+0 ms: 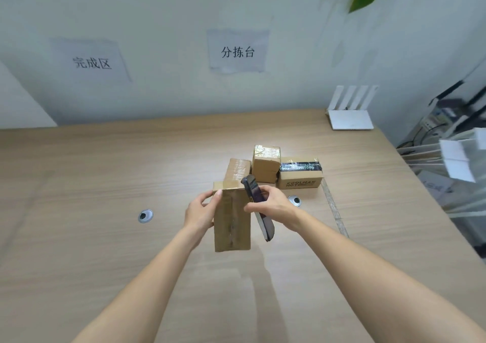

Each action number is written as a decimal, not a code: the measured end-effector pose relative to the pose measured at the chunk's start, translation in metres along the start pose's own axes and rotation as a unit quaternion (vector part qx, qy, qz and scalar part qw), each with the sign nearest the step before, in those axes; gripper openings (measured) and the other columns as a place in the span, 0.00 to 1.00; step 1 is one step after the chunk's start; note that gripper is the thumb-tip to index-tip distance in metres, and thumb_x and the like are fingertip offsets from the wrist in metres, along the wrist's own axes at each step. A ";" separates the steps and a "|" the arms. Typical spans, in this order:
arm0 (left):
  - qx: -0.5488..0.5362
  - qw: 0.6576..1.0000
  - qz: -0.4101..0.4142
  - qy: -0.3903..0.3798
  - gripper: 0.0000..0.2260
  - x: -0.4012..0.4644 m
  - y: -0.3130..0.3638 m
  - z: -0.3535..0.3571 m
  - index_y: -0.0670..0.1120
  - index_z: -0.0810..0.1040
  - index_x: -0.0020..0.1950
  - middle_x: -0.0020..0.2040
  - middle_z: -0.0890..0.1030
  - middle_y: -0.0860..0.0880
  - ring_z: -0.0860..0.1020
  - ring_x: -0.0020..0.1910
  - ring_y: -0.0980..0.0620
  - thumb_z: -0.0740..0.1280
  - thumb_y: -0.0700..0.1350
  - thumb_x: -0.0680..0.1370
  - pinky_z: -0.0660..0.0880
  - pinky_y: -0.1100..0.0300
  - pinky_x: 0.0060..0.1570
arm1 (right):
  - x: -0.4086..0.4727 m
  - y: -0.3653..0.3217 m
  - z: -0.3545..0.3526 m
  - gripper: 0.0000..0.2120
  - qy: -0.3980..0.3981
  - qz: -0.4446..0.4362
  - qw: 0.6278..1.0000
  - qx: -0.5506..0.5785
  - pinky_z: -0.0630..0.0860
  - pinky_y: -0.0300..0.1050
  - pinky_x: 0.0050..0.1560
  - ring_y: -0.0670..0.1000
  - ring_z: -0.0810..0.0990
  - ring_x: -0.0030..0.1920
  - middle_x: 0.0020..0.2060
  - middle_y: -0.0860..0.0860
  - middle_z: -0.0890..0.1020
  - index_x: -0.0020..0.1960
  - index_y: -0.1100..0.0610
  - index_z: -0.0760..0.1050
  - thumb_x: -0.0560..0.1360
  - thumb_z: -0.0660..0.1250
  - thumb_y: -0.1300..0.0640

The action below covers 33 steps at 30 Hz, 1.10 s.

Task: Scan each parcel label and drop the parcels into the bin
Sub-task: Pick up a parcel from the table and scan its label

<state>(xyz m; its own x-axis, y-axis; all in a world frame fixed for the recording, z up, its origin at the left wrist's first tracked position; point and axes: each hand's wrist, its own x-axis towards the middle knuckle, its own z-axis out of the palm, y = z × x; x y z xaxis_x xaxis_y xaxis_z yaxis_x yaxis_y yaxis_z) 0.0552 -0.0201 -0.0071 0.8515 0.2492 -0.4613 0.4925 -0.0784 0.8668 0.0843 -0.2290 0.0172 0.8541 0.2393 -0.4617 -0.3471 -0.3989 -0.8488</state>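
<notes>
Head cam view, looking down at my two hands over the wooden table (105, 184).

My left hand (201, 211) grips a tall cardboard parcel (232, 219) by its left edge, near the top. The thumb curls over the front corner and the other fingers wrap around behind it, so they're mostly hidden. The parcel stands upright, dead center of the frame, with a strip of tape down its front face. I can't tell whether its bottom touches the table or is just above it.

My right hand (273, 205) is wrapped around a dark handheld scanner (256, 205), fingers curled tight over its middle. The scanner is tilted, with its top end up next to the parcel's upper right corner and its bottom end hanging down to the right. It's right beside the parcel, and I can't tell if they actually touch.

Parcel count: four in total. There's the one I'm holding plus three more sitting bunched together on the table just behind my hands: a taped box (238, 170) directly behind, a smaller one (265, 163) right of that, and a printed box with black tape (301, 173) furthest right.

There are two round cable grommets in the table, one (145, 215) at center left and one (295, 200) just right of my right hand. Two paper signs are on the wall, one (90, 61) at upper left and one (238, 51) at upper center. One white router (351, 117) sits at the table's far right corner.
</notes>
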 end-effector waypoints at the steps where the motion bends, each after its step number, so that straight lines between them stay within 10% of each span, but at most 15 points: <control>1: -0.007 1.000 0.008 0.004 0.19 -0.014 0.006 -0.005 0.52 0.78 0.63 0.50 0.84 0.48 0.84 0.50 0.49 0.69 0.60 0.77 0.82 0.48 0.51 | -0.017 -0.009 0.002 0.22 0.010 -0.011 1.000 0.002 0.78 0.42 0.48 0.49 0.81 0.48 0.49 0.52 0.81 0.62 0.56 0.75 0.71 0.79 0.59; 15: 0.014 0.982 0.182 -0.039 0.12 -0.229 0.029 -0.072 0.54 0.78 0.59 0.53 0.82 0.51 0.80 0.52 0.53 0.73 0.51 0.76 0.79 0.52 0.52 | -0.244 -0.081 0.052 0.17 0.057 -0.114 0.991 -0.044 0.76 0.41 0.45 0.49 0.80 0.45 0.45 0.50 0.82 0.58 0.58 0.78 0.71 0.78 0.61; 22: -0.012 0.973 0.229 -0.031 0.24 -0.289 0.037 -0.093 0.50 0.74 0.65 0.56 0.83 0.51 0.82 0.53 0.53 0.76 0.38 0.72 0.76 0.60 0.48 | -0.311 -0.097 0.060 0.27 0.064 -0.144 0.986 -0.059 0.78 0.46 0.48 0.51 0.81 0.46 0.47 0.54 0.82 0.58 0.59 0.78 0.62 0.79 0.52; 28: -0.008 0.964 0.259 -0.055 0.36 -0.312 0.046 -0.090 0.52 0.70 0.73 0.57 0.82 0.55 0.82 0.53 0.58 0.77 0.32 0.69 0.79 0.63 0.49 | -0.340 -0.100 0.049 0.15 0.084 -0.167 0.980 -0.073 0.77 0.45 0.46 0.51 0.79 0.44 0.43 0.52 0.81 0.54 0.58 0.81 0.70 0.78 0.59; 33: -0.057 0.964 0.252 -0.059 0.25 -0.334 0.056 -0.070 0.50 0.73 0.68 0.61 0.80 0.51 0.80 0.58 0.56 0.76 0.42 0.74 0.77 0.66 0.45 | -0.353 -0.096 0.033 0.14 0.097 -0.164 0.979 -0.075 0.77 0.42 0.43 0.49 0.80 0.42 0.41 0.51 0.81 0.54 0.61 0.82 0.69 0.78 0.60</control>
<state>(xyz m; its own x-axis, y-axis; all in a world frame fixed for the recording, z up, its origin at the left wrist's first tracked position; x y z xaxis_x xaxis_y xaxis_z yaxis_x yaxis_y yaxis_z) -0.2146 -0.0400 0.2092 0.9954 0.0948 0.0124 -0.0075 -0.0526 0.9986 -0.1971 -0.2457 0.2533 0.9726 0.2097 -0.1002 0.0070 -0.4572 -0.8893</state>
